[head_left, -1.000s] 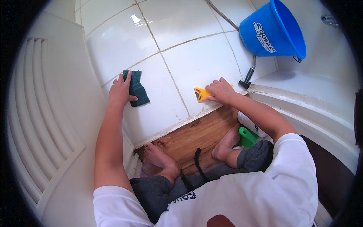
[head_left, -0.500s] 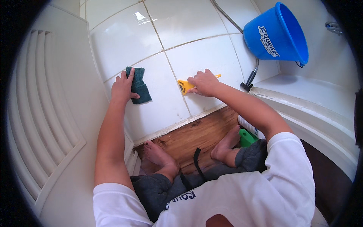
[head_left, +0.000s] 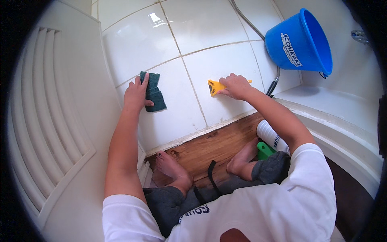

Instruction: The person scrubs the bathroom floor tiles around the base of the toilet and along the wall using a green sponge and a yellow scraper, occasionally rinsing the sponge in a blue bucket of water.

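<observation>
The glossy white tiled floor (head_left: pixel 221 60), lined with brownish grout, is flanked at upper right by a blue bucket (head_left: pixel 282 46). On the near-left tile a dark green, notched scouring pad (head_left: pixel 156 101) is overlapped by the left hand's (head_left: pixel 136 96) spread thumb and forefinger, whether pinched cannot be told; well apart, a flare-headed yellow scraper (head_left: pixel 217 86) is clasped in the right hand (head_left: pixel 237 86).

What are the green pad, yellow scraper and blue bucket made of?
Green pad: probably synthetic fibre, matte; the surface looks rough. Yellow scraper: likely smooth, hard plastic, given its even, bright colour. Blue bucket: apparently moulded plastic with slight sheen and thick rim.
</observation>
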`<state>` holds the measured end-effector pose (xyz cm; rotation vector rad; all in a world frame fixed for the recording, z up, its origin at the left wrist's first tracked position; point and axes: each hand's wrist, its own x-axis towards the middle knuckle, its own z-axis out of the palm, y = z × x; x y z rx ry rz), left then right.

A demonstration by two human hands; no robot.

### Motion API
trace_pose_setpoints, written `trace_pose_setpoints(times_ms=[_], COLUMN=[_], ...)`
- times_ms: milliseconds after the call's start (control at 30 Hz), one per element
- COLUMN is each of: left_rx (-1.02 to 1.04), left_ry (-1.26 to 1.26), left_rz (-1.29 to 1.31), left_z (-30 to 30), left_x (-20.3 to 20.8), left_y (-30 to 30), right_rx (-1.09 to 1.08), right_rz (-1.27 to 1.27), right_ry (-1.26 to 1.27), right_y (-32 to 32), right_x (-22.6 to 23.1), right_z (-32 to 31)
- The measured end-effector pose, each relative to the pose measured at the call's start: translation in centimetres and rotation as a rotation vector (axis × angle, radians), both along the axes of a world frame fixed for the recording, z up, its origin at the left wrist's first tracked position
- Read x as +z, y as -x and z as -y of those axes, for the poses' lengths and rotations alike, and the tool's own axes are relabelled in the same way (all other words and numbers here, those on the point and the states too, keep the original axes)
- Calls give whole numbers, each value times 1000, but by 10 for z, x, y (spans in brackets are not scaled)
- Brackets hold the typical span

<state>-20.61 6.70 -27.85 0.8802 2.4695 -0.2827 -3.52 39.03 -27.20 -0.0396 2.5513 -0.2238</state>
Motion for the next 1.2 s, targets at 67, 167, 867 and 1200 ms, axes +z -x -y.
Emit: trace_pose_setpoints(times_ms=[67, 167, 867, 1200], left_rx=[0, 7, 47, 82], left_ry=[8, 5, 38, -14], left_rz=[-6, 0, -77, 2], left_z=[-2, -3, 5, 12], left_x=[1, -2, -1, -11], left_y=[2, -2, -4, 1], right_rx=[2, 36, 158, 46], right_rz=[-1, 9, -104, -320], right_ry=[36, 82, -175, -74], right_y=[5, 22, 140, 206], right_x=[-7, -12, 13, 0], right_z=[8, 36, -17, 41])
